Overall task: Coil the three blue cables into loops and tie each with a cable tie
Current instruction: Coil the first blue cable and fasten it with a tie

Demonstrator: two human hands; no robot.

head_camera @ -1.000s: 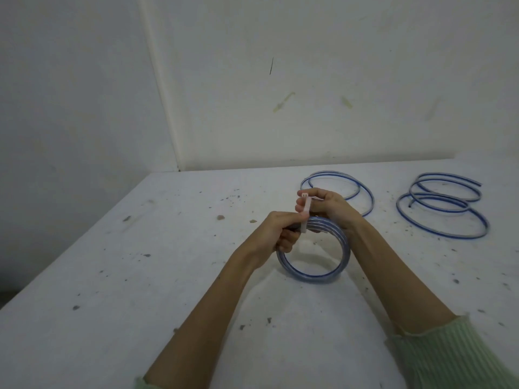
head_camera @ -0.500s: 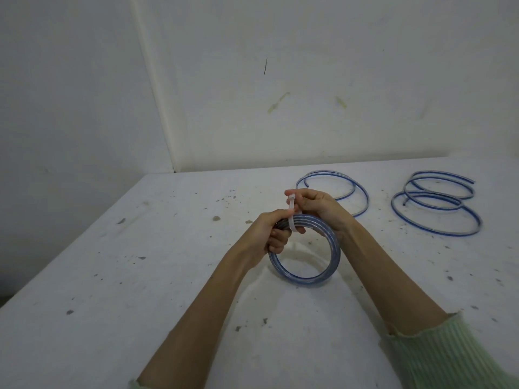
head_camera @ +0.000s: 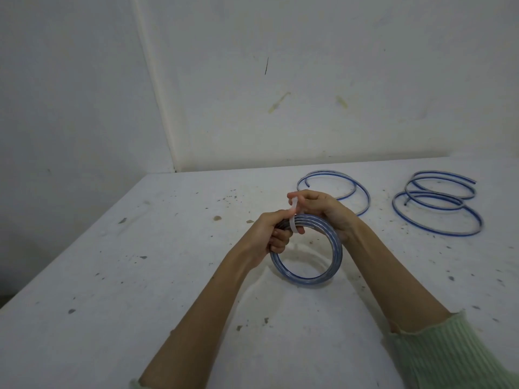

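1. The left hand (head_camera: 266, 234) is curled tight round the upper left of a coiled blue cable (head_camera: 307, 249), bunching its turns together. The coil stands nearly upright, just above the table (head_camera: 140, 276), in front of the person.

2. The right hand (head_camera: 323, 210) grips the top right of the same coil, and its fingertips pinch the free end of a white cable tie (head_camera: 293, 219). The tie wraps over the bundled turns right beside the left hand's fingers.

3. I judge the cable springy and fairly stiff: its turns would spread if the grip eased. It looks light, and its glossy sheath may be slippery.

4. The best hold seems to be where the left hand already is, squeezing the turns just beside the tie, while the other hand works the tie's tail.

5. Whether the tie is locked, I cannot tell; the hands hide its head.

6. Two more blue cables lie loose on the table, one just behind the hands (head_camera: 334, 189) and one well to the right (head_camera: 438, 203). Both are in slack loops and show no ties, so most of the job appears left.
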